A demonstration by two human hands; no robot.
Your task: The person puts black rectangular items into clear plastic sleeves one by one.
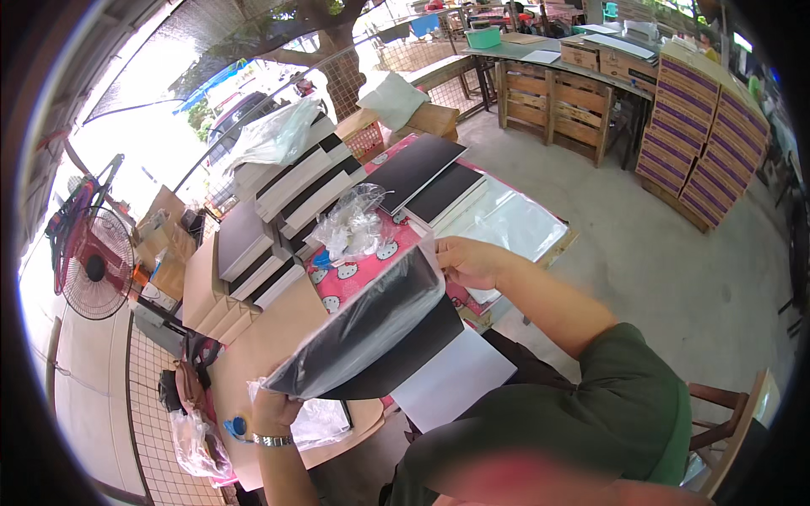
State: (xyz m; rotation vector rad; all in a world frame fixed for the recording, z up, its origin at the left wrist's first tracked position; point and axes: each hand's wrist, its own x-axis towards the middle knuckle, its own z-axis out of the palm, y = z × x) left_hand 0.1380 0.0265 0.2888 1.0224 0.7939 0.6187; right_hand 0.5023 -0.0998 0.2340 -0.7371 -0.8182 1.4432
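Note:
A black board (409, 346) is held tilted in front of me, partly inside a clear plastic sleeve (371, 308). My left hand (277, 411), with a metal-band watch on its wrist, grips the lower left end of sleeve and board. At the upper right corner, the closed fingers of my right hand (466, 261) pinch the sleeve's edge. A white sheet (460, 379) shows below the board, near my lap; whether it is joined to the board I cannot tell. Crumpled clear plastic (354, 221) lies on the pink patterned table cover (348, 282) beyond the sleeve.
Stacked black and white boards (295, 181) rise at the table's far left. Flat clear sleeves (506, 221) lie beside black boards (422, 169) on the right. A blue tape roll (240, 426) sits on brown cardboard (270, 329). A fan (97, 268) stands left; cartons (704, 126) are piled far right.

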